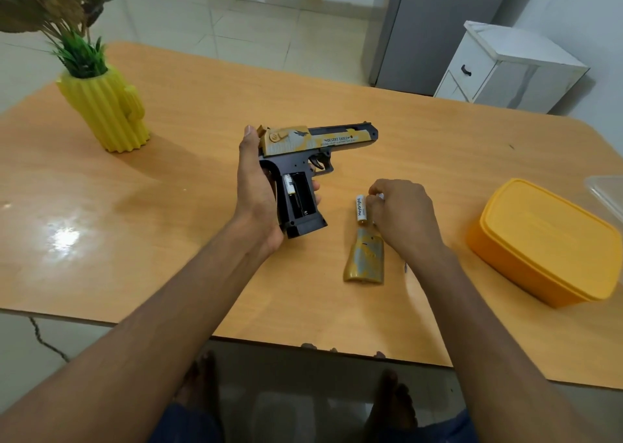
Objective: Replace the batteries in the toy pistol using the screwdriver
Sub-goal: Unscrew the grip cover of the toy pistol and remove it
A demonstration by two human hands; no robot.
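A: Head view. What is sitting hidden or cut off?

B: The right hand [401, 213] is curling over something small and white at its fingertips; only a sliver is showing, so I cannot tell what it is. A thin metal tip [406, 267] is peeking out below the right wrist, mostly covered by the arm. A clear lid [606, 196] is being cut off by the right edge of the frame.

A: Any writing reading clearly?

B: The loose battery [361, 209] is lying on the counter [168, 240], touching the right fingers, and showing "Heybright". The toy pistol's [313, 146] slide is showing "DESERT EAGLE"; the smaller line under it is too fine to read.

A: State of the hands, and where is the pistol sitting?

B: The left hand [256, 186] is gripping the toy pistol around the back of the grip, thumb up by the hammer, holding it above the counter centre with the barrel pointing right. The right hand is closing in a pinch on the small white item.

A: Compartments and containers?

B: The grip's battery bay [300, 196] is standing open: one white-and-yellow battery [289, 186] is sitting in the left slot, the slot beside it is looking dark. The gold grip cover [365, 260] is lying just below the loose battery. The yellow box [539, 243] is sitting closed at the right. A yellow cactus vase [108, 112] is holding dried stems and green leaves at the far left.
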